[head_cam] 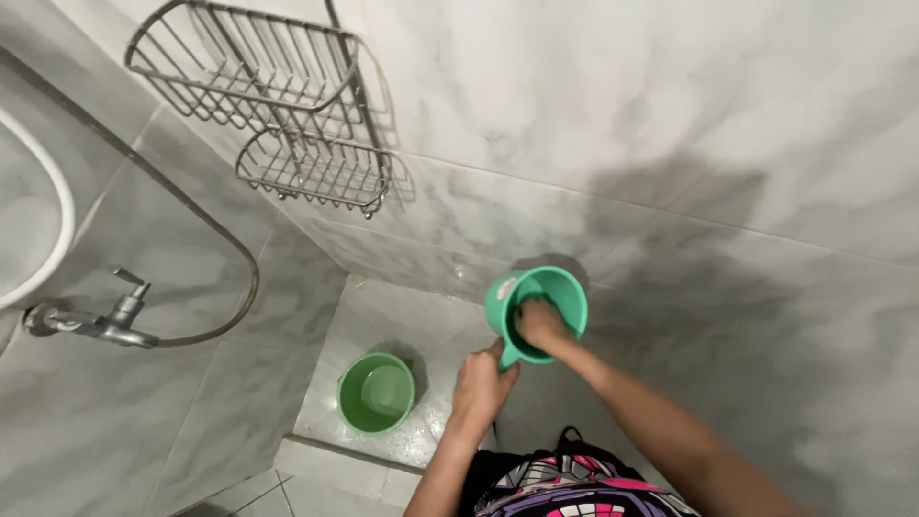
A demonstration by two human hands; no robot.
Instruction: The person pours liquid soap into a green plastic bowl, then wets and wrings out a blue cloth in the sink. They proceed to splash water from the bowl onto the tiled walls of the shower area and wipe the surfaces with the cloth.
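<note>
Walls: grey-veined marble tile fills most of the view, meeting in a corner behind the rack; a shadow falls on the right-hand wall behind the dipper.
Floor: pale tiled shower floor, wet and speckled near the raised step at its front edge; bare floor lies between the bucket and the corner.
Wire rack: two-tier metal basket fixed high on the wall, well above the hands and out of their way.
Hose: thin grey line curving down the left wall to the tap; a white curved rim shows at the far left edge.
Tap: chrome tap juts from the left wall, well apart from both hands.
Bucket: small green bucket stands on the floor, below and left of the hands, near the step.
Dipper: teal handled dipper held in the air over the floor, mouth tilted toward the camera, near the right wall.
Left hand: left hand is wrapped closed around the dipper's handle.
Right hand: right hand reaches inside the dipper, fingers curled against its inner wall; whether it holds anything I cannot tell.
</note>
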